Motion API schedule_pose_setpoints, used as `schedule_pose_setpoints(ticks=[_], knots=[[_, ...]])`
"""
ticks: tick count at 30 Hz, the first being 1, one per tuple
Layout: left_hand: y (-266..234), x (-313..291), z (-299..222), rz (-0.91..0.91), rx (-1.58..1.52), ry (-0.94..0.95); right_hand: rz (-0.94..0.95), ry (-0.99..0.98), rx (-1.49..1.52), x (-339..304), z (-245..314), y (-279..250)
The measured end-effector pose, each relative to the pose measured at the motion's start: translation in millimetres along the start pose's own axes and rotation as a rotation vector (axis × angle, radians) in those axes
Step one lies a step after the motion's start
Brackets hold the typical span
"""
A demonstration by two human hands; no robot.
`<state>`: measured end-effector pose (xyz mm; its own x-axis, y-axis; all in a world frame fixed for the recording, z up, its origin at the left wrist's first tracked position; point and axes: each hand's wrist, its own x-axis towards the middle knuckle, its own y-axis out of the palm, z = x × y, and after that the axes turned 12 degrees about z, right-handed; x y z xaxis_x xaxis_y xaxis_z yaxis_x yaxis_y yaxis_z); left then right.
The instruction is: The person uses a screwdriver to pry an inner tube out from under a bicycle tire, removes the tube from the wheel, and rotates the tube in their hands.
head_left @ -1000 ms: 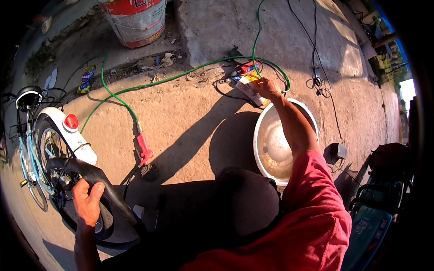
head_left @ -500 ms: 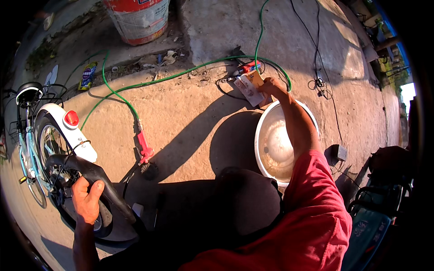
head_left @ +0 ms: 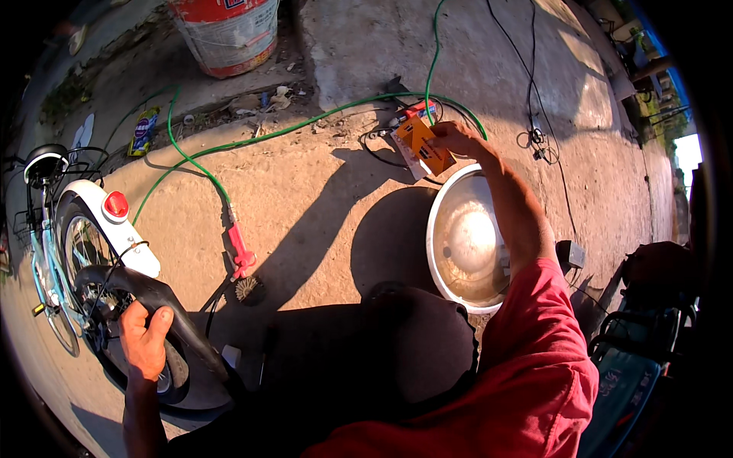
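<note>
My left hand (head_left: 143, 340) is closed around a black inner tube (head_left: 187, 320) beside the rear wheel of a light blue bicycle (head_left: 57, 286). The thumb lies along the tube, while the other fingers are partly hidden. Reaching far forward over the ground, my right hand (head_left: 456, 137) pinches a thin orange packet (head_left: 426, 146) with dark markings. A whitish printed side shows at its lower left edge. Just behind it on the ground lies a small red object (head_left: 416, 112), partly covered. Under my right forearm stands a round white basin (head_left: 437, 263).
A green hose (head_left: 286, 131) crosses the ground to a pink-red air tool (head_left: 242, 250), beside a round brush (head_left: 247, 288). A red and white bucket (head_left: 229, 38) stands at the back. Black cables (head_left: 537, 91) and a grey box (head_left: 571, 254) lie to the right.
The packet in my right hand has turned so its orange face shows more, and the hand has shifted slightly. My left hand keeps its grip on the inner tube.
</note>
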<state>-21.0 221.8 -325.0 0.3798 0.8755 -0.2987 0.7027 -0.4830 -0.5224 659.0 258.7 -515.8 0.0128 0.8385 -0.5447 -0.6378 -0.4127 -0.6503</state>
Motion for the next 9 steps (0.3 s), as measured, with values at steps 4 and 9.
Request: schedule_pose_setpoints(ticks=[4, 9], knots=[[1, -2, 3, -0.024, -0.016, 0.003, -0.045, 0.131, -0.250, 34, 2, 29], [-6, -2, 4, 0.044, 0.002, -0.046, -0.228, 0.046, -0.278, 58, -11, 36]])
